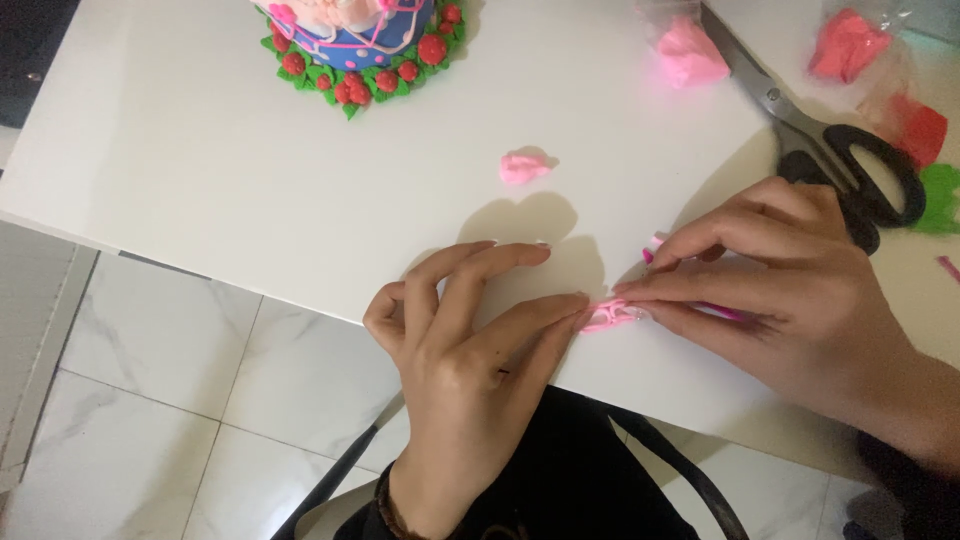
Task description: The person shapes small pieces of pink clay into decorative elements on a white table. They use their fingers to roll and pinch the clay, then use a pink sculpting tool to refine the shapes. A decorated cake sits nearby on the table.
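- Pinching a small looped piece of pink clay (612,316) between us, we work at the near edge of the white counter (200,150).
- Our left hand (470,350) lies with its index fingertip pressed against the left end of the clay piece; the other fingers are spread and arched, their tips resting on the counter.
- Our right hand (790,290) comes in from the right, thumb and forefinger closed together on the right end of the same piece, which sits flat on the counter right at its edge.
- Under the right hand's fingers we see a thin pink stick-like thing (700,308); we cannot tell what it is.
- Beyond our hands, well apart from them, a small lump of pale pink clay (524,165) lies alone on the counter.
- At the far edge stands a decorated clay cake (360,50), blue with pink lines, ringed with red berries and green leaves.
- To the right, black-handled scissors (830,150) lie just beyond the right hand, blades pointing away.
- Near the scissors' blades sits a pink clay lump in clear wrap (688,50); further right are red clay pieces (850,45) and a bit of green clay (940,195).
- Below the counter we see pale marbled floor tiles (150,400).
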